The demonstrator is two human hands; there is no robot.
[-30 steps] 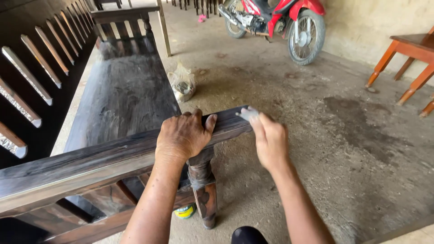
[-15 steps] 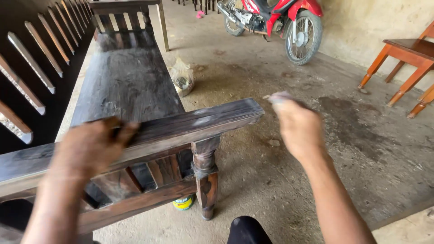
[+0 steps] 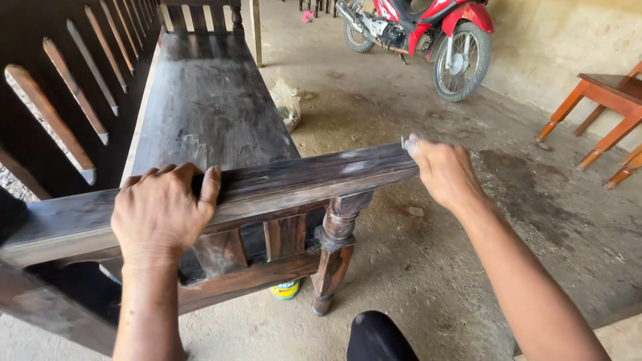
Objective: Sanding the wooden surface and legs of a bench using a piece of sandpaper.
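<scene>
The left hand (image 3: 164, 210) lies over the top of the dark, stained wooden armrest rail (image 3: 294, 180) of a long dark wooden bench (image 3: 207, 107), fingers curled over the far edge and the palm pressed down, gripping the rail rather than pinching anything. The right hand (image 3: 445, 174) sits at the rail's outer end, fingers closed around a small pale scrap (image 3: 408, 142), seemingly sandpaper or cloth, of which only a corner shows; it is pressed against the end face of the rail, just above the turned wooden leg (image 3: 334, 254).

To do this rubbing well, the bracing hand would best keep firm weight on the rail so the bench does not rock, while the working hand keeps the scrap flat to the wood and follows the grain, easing pressure at the sharp corner so the dark finish is not cut through unevenly. Pale dusty patches on the rail's top suggest where the surface has been worked.

Both forearms reach forward from below; the right wrist is bent slightly inward, knuckles up, and the left wrist is straight.

A small green-and-yellow tin (image 3: 286, 289) stands on the concrete floor (image 3: 414, 267) under the bench. A red motorbike (image 3: 428, 33) and an orange-brown wooden table (image 3: 612, 100) stand well apart.
</scene>
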